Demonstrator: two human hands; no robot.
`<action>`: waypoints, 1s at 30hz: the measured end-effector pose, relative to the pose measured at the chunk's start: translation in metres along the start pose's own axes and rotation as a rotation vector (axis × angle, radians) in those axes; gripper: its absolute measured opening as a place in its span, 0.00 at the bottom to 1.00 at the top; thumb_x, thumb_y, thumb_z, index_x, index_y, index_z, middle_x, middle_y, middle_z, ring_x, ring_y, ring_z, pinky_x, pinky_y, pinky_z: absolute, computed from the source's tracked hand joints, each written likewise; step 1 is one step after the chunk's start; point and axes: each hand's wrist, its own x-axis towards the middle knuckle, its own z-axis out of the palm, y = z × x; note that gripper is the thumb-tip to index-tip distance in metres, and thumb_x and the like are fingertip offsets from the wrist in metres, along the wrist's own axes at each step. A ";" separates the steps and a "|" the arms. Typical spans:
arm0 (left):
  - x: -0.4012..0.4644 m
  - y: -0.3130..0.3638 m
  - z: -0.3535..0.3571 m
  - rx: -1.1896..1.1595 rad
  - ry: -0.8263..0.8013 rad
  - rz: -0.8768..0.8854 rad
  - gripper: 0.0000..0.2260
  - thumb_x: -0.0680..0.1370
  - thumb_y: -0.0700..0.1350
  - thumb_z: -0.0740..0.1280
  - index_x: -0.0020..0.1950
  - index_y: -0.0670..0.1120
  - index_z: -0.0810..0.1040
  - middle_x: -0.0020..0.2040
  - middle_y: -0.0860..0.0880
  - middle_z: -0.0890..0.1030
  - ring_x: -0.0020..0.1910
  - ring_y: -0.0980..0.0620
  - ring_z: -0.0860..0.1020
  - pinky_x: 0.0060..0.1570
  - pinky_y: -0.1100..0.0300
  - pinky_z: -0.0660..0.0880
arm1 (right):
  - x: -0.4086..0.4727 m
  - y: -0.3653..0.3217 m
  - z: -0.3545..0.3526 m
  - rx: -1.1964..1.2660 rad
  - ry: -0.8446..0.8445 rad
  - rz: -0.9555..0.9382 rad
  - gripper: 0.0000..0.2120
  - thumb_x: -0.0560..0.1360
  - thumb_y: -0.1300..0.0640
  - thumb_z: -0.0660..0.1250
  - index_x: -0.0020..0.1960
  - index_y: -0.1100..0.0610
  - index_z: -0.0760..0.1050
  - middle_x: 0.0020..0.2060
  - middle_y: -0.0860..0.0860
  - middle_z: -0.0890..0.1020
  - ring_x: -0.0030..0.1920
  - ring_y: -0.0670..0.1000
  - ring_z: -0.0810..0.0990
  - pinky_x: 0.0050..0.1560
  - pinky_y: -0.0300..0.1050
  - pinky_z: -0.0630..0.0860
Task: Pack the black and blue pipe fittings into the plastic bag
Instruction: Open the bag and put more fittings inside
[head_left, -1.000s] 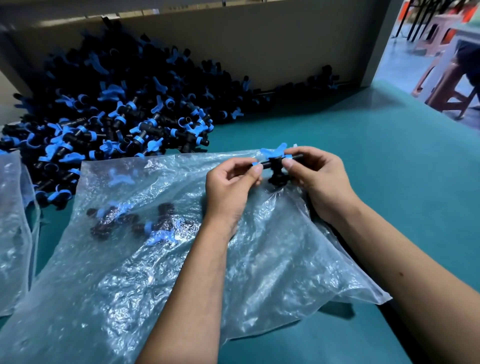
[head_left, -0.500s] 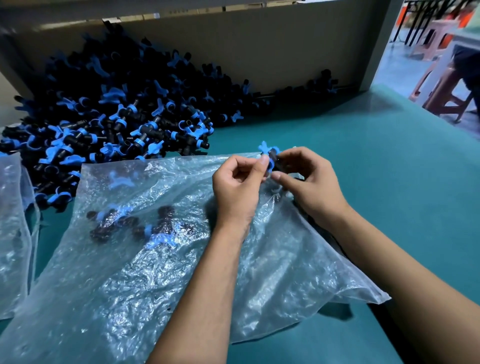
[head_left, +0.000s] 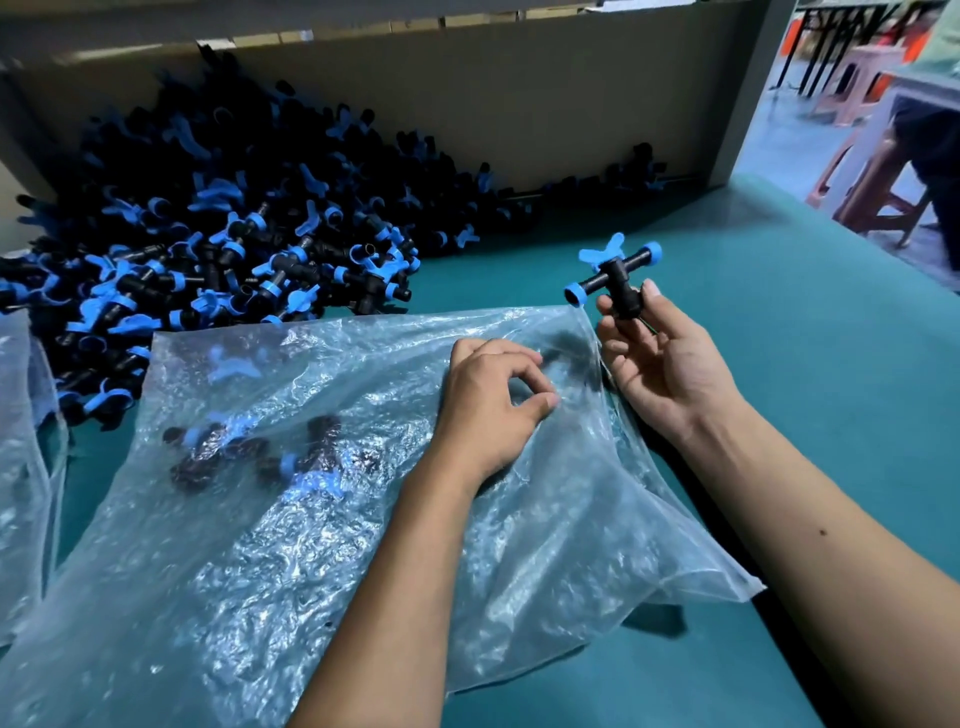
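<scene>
My right hand (head_left: 660, 364) pinches the stem of a black T-shaped fitting (head_left: 615, 273) with blue end rings and a blue wing handle. It holds the fitting upright just past the far right corner of the clear plastic bag (head_left: 363, 545). My left hand (head_left: 493, 400) rests on the bag near that corner, fingers curled and pinching the film. A few fittings (head_left: 249, 452) lie inside the bag at its left side. A large heap of loose black and blue fittings (head_left: 208, 249) lies beyond the bag at the far left.
The bag lies on a teal table (head_left: 779, 389). A second clear bag (head_left: 21, 441) lies at the left edge. A cardboard wall (head_left: 519, 104) backs the heap. Beyond the table's right edge stand plastic stools (head_left: 878, 171).
Both hands held the fitting together over the bag's corner. Now my left hand has let go and dropped onto the bag, and my right hand has lifted the fitting up and to the right.
</scene>
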 end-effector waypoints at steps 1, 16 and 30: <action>-0.001 0.002 0.000 -0.027 -0.003 -0.010 0.08 0.72 0.50 0.78 0.38 0.57 0.81 0.56 0.59 0.81 0.63 0.54 0.69 0.68 0.51 0.68 | 0.001 -0.003 -0.001 -0.008 0.014 -0.018 0.13 0.82 0.51 0.64 0.52 0.61 0.78 0.40 0.56 0.83 0.34 0.48 0.78 0.30 0.35 0.73; -0.004 0.001 -0.006 0.045 -0.154 -0.041 0.17 0.66 0.63 0.78 0.50 0.58 0.81 0.62 0.62 0.73 0.68 0.56 0.64 0.73 0.55 0.62 | 0.000 -0.014 -0.005 -0.021 0.142 -0.067 0.13 0.80 0.49 0.66 0.42 0.57 0.76 0.32 0.53 0.77 0.29 0.46 0.73 0.25 0.35 0.68; -0.001 0.007 -0.026 -1.050 0.115 -0.183 0.11 0.74 0.33 0.73 0.37 0.48 0.85 0.57 0.47 0.87 0.53 0.53 0.85 0.48 0.62 0.81 | 0.005 -0.029 -0.019 -0.304 -0.228 -0.190 0.07 0.76 0.59 0.66 0.47 0.57 0.84 0.41 0.54 0.82 0.36 0.47 0.76 0.36 0.35 0.71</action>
